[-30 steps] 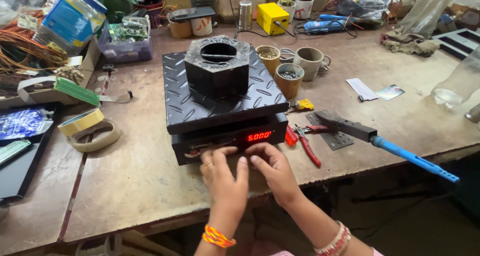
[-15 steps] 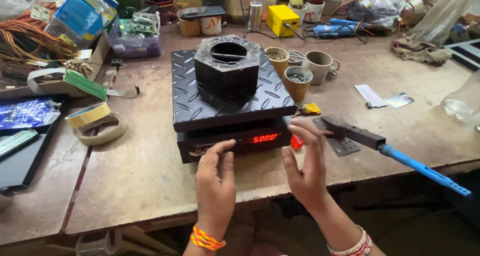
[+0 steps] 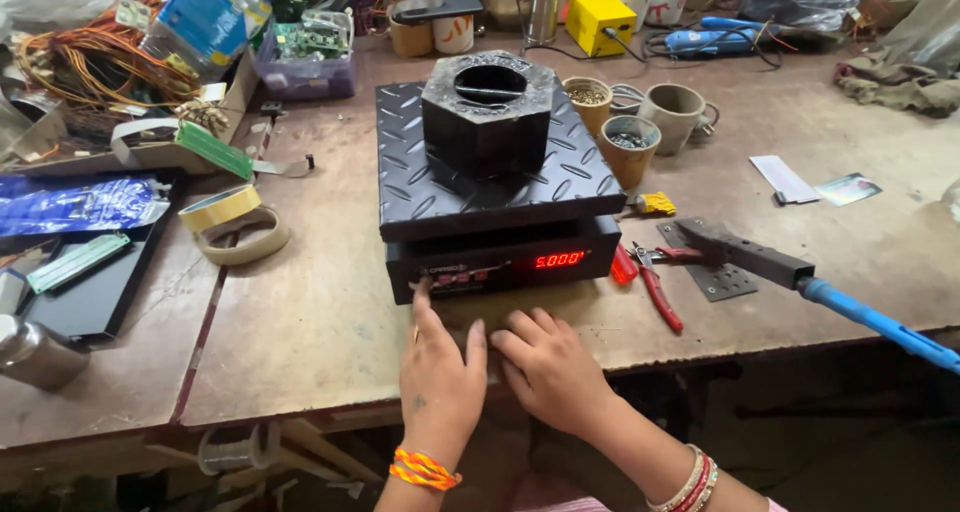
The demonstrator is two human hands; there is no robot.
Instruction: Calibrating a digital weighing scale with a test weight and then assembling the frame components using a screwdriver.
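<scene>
A black weighing scale (image 3: pixel 480 187) with a checkered top plate stands on the wooden bench, its red digit display (image 3: pixel 559 260) lit. A black hexagonal block (image 3: pixel 488 112) with a round hole rests on the plate. My left hand (image 3: pixel 440 372) lies flat on the bench in front of the scale, its index fingertip touching the button panel at the scale's lower left front. My right hand (image 3: pixel 545 367) rests palm down beside it, fingers spread, holding nothing.
Red-handled pliers (image 3: pixel 655 287) and a blue-handled metal tool (image 3: pixel 800 282) lie right of the scale. Clay cups (image 3: pixel 630 147) stand behind it. Tape rolls (image 3: pixel 235 222) and a black tray (image 3: pixel 90 292) lie to the left; wires, boxes and clutter line the back.
Both hands dropped from raised in front of the display to the bench. The left index finger now touches the button panel; the right hand moved left and down.
</scene>
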